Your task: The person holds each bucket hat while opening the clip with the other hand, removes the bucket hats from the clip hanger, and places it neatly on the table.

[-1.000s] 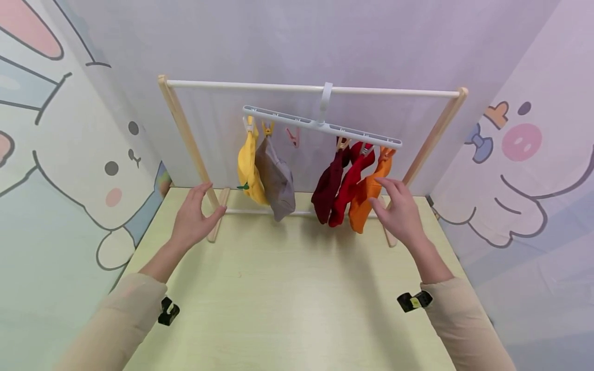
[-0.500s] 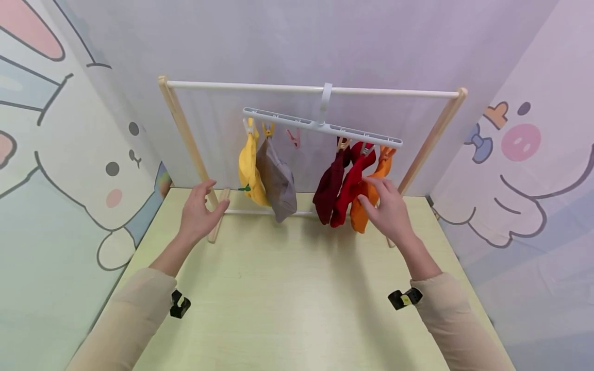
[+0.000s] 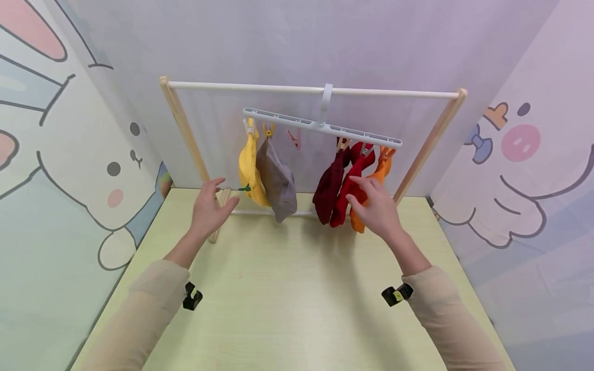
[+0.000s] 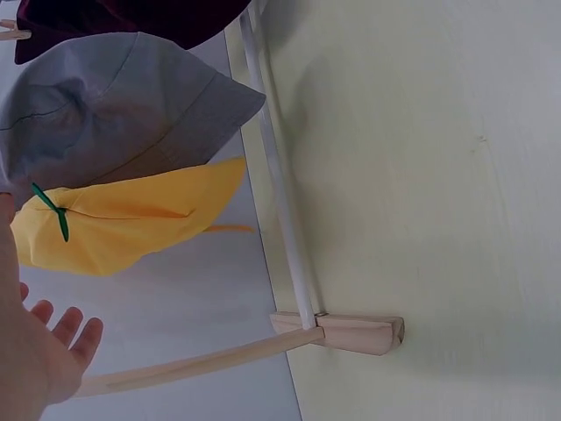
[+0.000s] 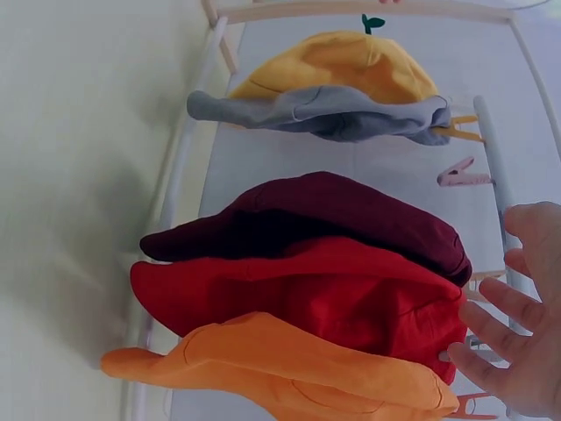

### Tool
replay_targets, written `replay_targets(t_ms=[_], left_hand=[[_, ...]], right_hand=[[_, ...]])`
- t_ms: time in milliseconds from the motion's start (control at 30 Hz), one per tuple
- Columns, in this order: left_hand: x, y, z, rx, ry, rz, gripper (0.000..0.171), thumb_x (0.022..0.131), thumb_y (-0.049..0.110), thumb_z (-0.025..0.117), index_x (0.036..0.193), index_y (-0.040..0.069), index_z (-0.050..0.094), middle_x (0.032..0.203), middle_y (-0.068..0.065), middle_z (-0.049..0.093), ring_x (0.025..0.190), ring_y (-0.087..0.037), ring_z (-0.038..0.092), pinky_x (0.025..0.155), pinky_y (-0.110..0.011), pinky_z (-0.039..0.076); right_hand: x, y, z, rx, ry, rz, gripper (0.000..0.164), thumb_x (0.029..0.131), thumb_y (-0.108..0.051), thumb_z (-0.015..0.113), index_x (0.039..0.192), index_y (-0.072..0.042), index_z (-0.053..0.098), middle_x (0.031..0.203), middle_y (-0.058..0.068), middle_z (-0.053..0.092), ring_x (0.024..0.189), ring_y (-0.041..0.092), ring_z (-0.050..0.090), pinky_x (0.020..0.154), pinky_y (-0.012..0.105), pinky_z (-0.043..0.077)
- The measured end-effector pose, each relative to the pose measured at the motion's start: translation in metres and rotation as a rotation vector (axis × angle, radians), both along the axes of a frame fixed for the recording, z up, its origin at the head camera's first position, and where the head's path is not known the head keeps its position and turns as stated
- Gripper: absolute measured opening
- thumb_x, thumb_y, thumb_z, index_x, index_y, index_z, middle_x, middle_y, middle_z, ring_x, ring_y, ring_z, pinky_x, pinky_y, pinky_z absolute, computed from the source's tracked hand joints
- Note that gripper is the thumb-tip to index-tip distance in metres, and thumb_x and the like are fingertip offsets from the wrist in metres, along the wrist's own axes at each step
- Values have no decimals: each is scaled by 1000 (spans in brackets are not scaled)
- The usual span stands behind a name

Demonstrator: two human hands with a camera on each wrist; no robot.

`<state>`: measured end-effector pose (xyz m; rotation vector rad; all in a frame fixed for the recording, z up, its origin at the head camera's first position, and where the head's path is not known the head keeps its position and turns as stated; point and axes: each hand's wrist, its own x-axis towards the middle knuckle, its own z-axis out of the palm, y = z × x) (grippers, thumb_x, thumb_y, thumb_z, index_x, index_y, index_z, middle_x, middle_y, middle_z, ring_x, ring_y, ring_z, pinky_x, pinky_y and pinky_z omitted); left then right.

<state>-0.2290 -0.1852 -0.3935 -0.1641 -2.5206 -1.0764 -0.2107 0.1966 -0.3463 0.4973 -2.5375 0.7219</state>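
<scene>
Your left hand (image 3: 209, 212): empty, fingers loose, shifted inward near yellow fabric hat (image 3: 250, 167). Your right hand (image 3: 377, 210): likewise, now before red fabric hat (image 3: 358, 166). Both hats: clipped under pale-blue plastic hanger (image 3: 320, 126), likely easier to reach.

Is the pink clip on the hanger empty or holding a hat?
Empty: the pink clip hangs from the hanger with no cloth in it, between the gray hat and the maroon hat.
</scene>
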Motion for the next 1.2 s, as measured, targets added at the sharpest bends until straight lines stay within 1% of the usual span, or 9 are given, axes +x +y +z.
replay_targets(t_ms=[133, 233, 367, 500, 567, 800, 1067, 1200], left_hand=[[-2, 5, 3, -4, -23, 1, 61, 77, 39, 60, 126, 9, 39, 124, -11, 42, 108, -30, 45, 83, -47, 37], [-4, 8, 4, 5, -47, 5, 62, 77, 39, 60, 127, 10, 38, 126, -10, 41, 109, -30, 44, 83, -47, 37], [-8, 11, 3, 6, -66, 10, 62, 77, 38, 60, 128, 11, 37, 127, -9, 39, 109, -29, 43, 84, -46, 37], [-13, 14, 3, -3, -59, 8, 64, 76, 37, 61, 128, 10, 37, 128, -11, 37, 108, -29, 44, 85, -45, 37], [-15, 16, 3, -6, -59, 7, 65, 75, 38, 62, 128, 9, 37, 128, -11, 36, 108, -29, 44, 85, -44, 37], [-20, 19, 6, -48, -61, -4, 70, 74, 42, 62, 130, 9, 34, 130, -12, 35, 108, -30, 43, 85, -45, 37], [-23, 24, 11, -66, -87, -26, 75, 74, 44, 61, 134, 10, 29, 133, -12, 30, 117, -30, 35, 92, -49, 31], [-26, 28, 11, -69, -92, -20, 76, 74, 44, 61, 134, 12, 28, 134, -12, 29, 120, -29, 32, 94, -49, 29]], right_hand=[[-3, -5, 1, 35, 14, 5, 43, 80, -25, 60, 121, -15, 50, 104, 11, 53, 72, 17, 46, 55, 29, 41], [-5, -9, 2, 47, 16, 9, 43, 80, -26, 60, 120, -15, 50, 101, 10, 54, 67, 16, 44, 53, 28, 40], [-7, -14, 3, 45, -2, 20, 43, 80, -28, 59, 120, -15, 50, 102, 8, 54, 75, 18, 50, 59, 29, 45], [-8, -18, 4, 46, -28, 22, 43, 80, -29, 59, 121, -16, 50, 106, 5, 53, 84, 18, 51, 65, 31, 47], [-9, -20, 5, 55, -37, 17, 44, 80, -30, 59, 121, -18, 50, 107, 5, 53, 85, 16, 51, 65, 31, 47], [-12, -27, 8, 112, -59, 26, 45, 80, -33, 58, 122, -20, 48, 107, 6, 54, 78, 14, 49, 59, 27, 46], [-18, -37, 10, 138, -68, 49, 46, 80, -35, 59, 122, -19, 48, 107, 6, 54, 80, 14, 49, 63, 28, 46], [-20, -42, 10, 142, -77, 62, 46, 80, -35, 58, 121, -18, 49, 109, 6, 53, 84, 16, 51, 67, 30, 48]])
